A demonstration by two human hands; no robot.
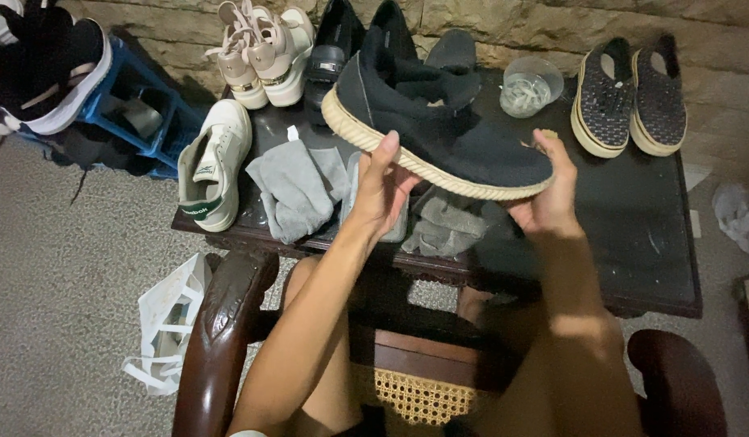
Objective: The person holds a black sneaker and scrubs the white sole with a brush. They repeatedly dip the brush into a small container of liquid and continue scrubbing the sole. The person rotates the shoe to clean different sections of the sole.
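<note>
Sneaker [447, 121] is clasped sole-down by left hand [383, 190] and right hand [553, 194] above the tabletop [634, 235], steadied at both ends.

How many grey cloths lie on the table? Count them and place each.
2. One cloth lies right of the white sneaker; the other lies below the black shoe that the left hand and right hand hold. The shoe may hide more.

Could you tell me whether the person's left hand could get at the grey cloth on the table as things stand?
Probably not right away: the left hand is busy gripping the dark shoe together with the right hand. The grey cloth lies uncovered just beside and below it, so the path is free once that grip lets go.
</note>
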